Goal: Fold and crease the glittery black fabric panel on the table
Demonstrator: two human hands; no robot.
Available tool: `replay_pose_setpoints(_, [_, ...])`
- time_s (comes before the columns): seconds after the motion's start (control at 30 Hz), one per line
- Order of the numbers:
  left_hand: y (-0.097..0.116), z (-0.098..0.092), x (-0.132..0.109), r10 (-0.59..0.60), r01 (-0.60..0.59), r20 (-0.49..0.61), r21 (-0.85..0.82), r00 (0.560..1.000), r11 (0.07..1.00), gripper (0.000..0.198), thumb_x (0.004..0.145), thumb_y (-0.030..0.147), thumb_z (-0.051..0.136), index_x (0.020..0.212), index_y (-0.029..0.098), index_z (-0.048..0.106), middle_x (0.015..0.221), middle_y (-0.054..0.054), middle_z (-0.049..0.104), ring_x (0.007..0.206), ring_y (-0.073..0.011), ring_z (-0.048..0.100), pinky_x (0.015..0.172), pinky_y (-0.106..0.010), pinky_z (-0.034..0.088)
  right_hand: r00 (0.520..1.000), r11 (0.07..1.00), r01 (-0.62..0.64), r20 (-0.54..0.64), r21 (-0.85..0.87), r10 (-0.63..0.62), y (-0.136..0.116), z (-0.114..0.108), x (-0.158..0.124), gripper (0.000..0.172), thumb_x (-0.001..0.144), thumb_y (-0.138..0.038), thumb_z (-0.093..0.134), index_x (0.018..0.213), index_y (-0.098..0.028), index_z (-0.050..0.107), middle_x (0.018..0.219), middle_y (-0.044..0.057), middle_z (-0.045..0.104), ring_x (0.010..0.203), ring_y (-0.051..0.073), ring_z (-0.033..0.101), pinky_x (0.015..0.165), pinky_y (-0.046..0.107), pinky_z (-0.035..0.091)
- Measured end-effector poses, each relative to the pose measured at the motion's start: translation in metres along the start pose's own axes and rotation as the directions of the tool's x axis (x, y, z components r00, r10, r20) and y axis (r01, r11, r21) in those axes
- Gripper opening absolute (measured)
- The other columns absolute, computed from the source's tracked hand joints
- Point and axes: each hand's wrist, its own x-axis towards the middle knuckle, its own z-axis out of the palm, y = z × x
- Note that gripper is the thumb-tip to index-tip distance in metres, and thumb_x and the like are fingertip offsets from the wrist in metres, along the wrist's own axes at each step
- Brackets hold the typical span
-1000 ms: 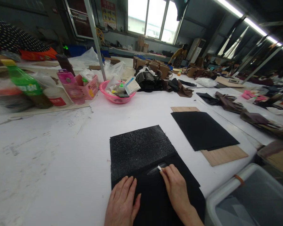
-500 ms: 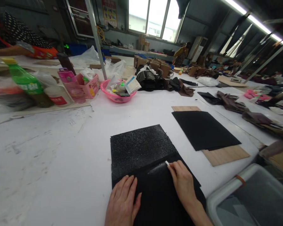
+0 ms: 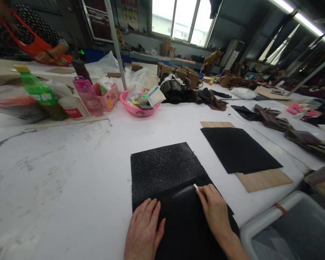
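Note:
My left hand (image 3: 144, 229) lies flat, fingers together, on the near left edge of a smooth black sheet (image 3: 186, 225). That sheet overlaps a black speckled mat (image 3: 162, 168) on the white table (image 3: 70, 173). My right hand (image 3: 215, 209) pinches a small white chalk-like stick (image 3: 196, 186), its tip touching the black sheet near its far edge. A faint pale line (image 3: 182, 191) runs left of the tip.
A second black sheet (image 3: 239, 150) lies on a wooden board (image 3: 262, 178) to the right. A grey bin (image 3: 287, 231) stands at the near right. A pink basin (image 3: 139, 106), a green bottle (image 3: 42, 94) and pink containers sit behind. A person (image 3: 29, 32) works at far left.
My right hand has slid the white stick to the right along the sheet's far edge, lengthening the pale line. My left hand stays flat. The view has shifted slightly left.

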Motion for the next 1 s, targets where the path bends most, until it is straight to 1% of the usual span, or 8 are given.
replay_pose_setpoints(0.2, [0.003, -0.001, -0.002, -0.029, 0.03, 0.02, -0.026, 0.999, 0.999, 0.028, 0.091, 0.02, 0.049, 0.115, 0.013, 0.062, 0.114, -0.009, 0.067, 0.108, -0.0261, 0.061, 0.088, -0.04, 0.054, 0.978, 0.976, 0.096, 0.166, 0.197, -0.13, -0.057, 0.024, -0.016, 0.04, 0.108, -0.037, 0.025, 0.084, -0.022, 0.053, 0.082, 0.003, 0.051, 0.075, 0.019, 0.051, 0.067, 0.032, 0.037])
replay_pose_setpoints(0.3, [0.004, -0.002, -0.001, -0.045, 0.046, 0.036, -0.032, 0.998, 0.998, 0.028, 0.089, 0.018, 0.05, 0.115, 0.014, 0.062, 0.114, -0.009, 0.067, 0.109, -0.0264, 0.061, 0.089, -0.041, 0.054, 0.984, 0.987, 0.064, 0.155, 0.147, -0.087, -0.047, 0.022, -0.017, 0.042, 0.108, -0.039, 0.025, 0.082, -0.022, 0.052, 0.081, 0.003, 0.051, 0.073, 0.019, 0.051, 0.066, 0.032, 0.037])
replay_pose_setpoints(0.43, [0.005, -0.002, 0.0, -0.064, 0.065, 0.036, -0.042, 0.997, 0.997, 0.029, 0.088, 0.017, 0.051, 0.115, 0.014, 0.062, 0.114, -0.009, 0.068, 0.109, -0.026, 0.061, 0.089, -0.041, 0.055, 0.999, 1.0, 0.005, 0.037, -0.011, -0.005, -0.016, 0.006, -0.009, 0.045, 0.107, -0.047, 0.027, 0.082, -0.021, 0.053, 0.079, 0.003, 0.049, 0.068, 0.019, 0.051, 0.065, 0.032, 0.038])
replay_pose_setpoints(0.5, [0.006, -0.002, 0.0, -0.062, 0.064, 0.041, -0.046, 0.997, 0.997, 0.029, 0.088, 0.017, 0.052, 0.115, 0.014, 0.062, 0.114, -0.009, 0.068, 0.109, -0.0259, 0.061, 0.088, -0.041, 0.055, 0.999, 1.0, 0.021, 0.04, -0.007, -0.021, -0.019, 0.004, -0.008, 0.043, 0.107, -0.046, 0.028, 0.083, -0.021, 0.054, 0.079, 0.003, 0.05, 0.068, 0.019, 0.051, 0.065, 0.032, 0.038])
replay_pose_setpoints(0.63, [0.006, -0.003, -0.001, -0.065, 0.068, 0.054, -0.046, 0.996, 0.997, 0.029, 0.088, 0.017, 0.052, 0.115, 0.014, 0.062, 0.115, -0.01, 0.067, 0.109, -0.0261, 0.061, 0.088, -0.041, 0.056, 0.978, 0.987, 0.101, 0.167, 0.126, -0.122, -0.053, 0.018, -0.011, 0.039, 0.108, -0.038, 0.028, 0.084, -0.022, 0.054, 0.081, 0.003, 0.052, 0.073, 0.019, 0.054, 0.066, 0.031, 0.04])
replay_pose_setpoints(0.7, [0.006, -0.004, -0.001, -0.063, 0.065, 0.051, -0.044, 0.997, 0.997, 0.029, 0.088, 0.016, 0.051, 0.114, 0.014, 0.062, 0.114, -0.01, 0.068, 0.108, -0.0265, 0.062, 0.088, -0.042, 0.056, 0.976, 0.984, 0.113, 0.173, 0.136, -0.135, -0.06, 0.023, -0.012, 0.04, 0.108, -0.036, 0.027, 0.082, -0.022, 0.054, 0.081, 0.003, 0.053, 0.073, 0.019, 0.054, 0.066, 0.03, 0.041])
replay_pose_setpoints(0.9, [0.006, -0.004, 0.0, -0.057, 0.06, 0.063, -0.051, 0.996, 0.997, 0.031, 0.086, 0.015, 0.053, 0.116, 0.012, 0.061, 0.115, -0.01, 0.067, 0.109, -0.027, 0.061, 0.088, -0.042, 0.056, 0.998, 0.999, 0.043, 0.046, -0.013, -0.043, -0.029, 0.01, -0.006, 0.042, 0.107, -0.043, 0.029, 0.079, -0.022, 0.051, 0.077, 0.002, 0.049, 0.065, 0.018, 0.052, 0.062, 0.03, 0.039])
replay_pose_setpoints(1.0, [0.006, -0.004, -0.001, -0.067, 0.071, 0.063, -0.06, 0.996, 0.996, 0.03, 0.086, 0.015, 0.054, 0.116, 0.013, 0.061, 0.115, -0.01, 0.067, 0.109, -0.027, 0.061, 0.089, -0.042, 0.056, 0.994, 0.998, 0.06, 0.09, 0.035, -0.063, -0.037, 0.011, -0.006, 0.041, 0.107, -0.042, 0.029, 0.082, -0.021, 0.053, 0.079, 0.003, 0.051, 0.069, 0.018, 0.053, 0.064, 0.031, 0.039])
